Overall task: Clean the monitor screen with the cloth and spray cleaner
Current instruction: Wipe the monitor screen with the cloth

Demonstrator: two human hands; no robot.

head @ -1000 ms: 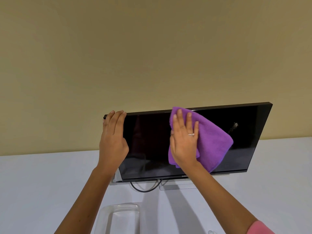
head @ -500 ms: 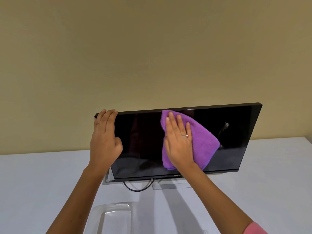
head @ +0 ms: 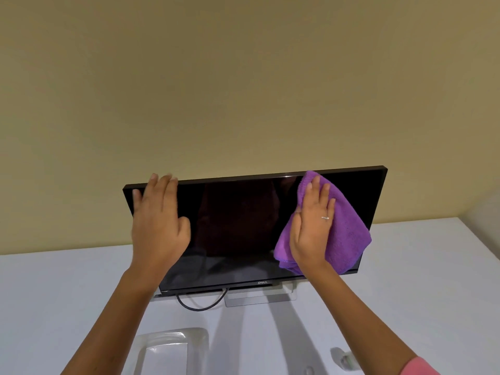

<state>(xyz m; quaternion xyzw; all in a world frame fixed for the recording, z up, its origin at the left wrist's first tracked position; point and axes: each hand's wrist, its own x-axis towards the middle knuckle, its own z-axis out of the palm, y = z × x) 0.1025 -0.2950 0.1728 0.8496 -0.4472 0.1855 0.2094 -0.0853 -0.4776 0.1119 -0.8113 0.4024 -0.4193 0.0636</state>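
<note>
A black monitor [head: 238, 228] stands on a white table, its dark screen tilted back. My right hand [head: 311, 228] presses flat on a purple cloth [head: 349, 234] against the right part of the screen; the cloth reaches from the top edge almost to the bottom bezel. On the upper left part of the monitor lies my left hand [head: 159, 226], its fingertips over the top edge and its thumb on the glass. A small clear object [head: 343, 359] at the lower right is partly hidden by my right arm; I cannot tell whether it is the spray cleaner.
A clear plastic tray [head: 167, 347] sits on the white table [head: 54, 307] in front of the monitor. A black cable [head: 203, 307] loops under the screen beside the stand base [head: 259, 297]. A beige wall rises behind. The table's right edge [head: 481, 239] runs near the monitor.
My right hand has slid the cloth from the middle of the screen to its right part. My left hand has shifted from the left edge onto the screen's upper left.
</note>
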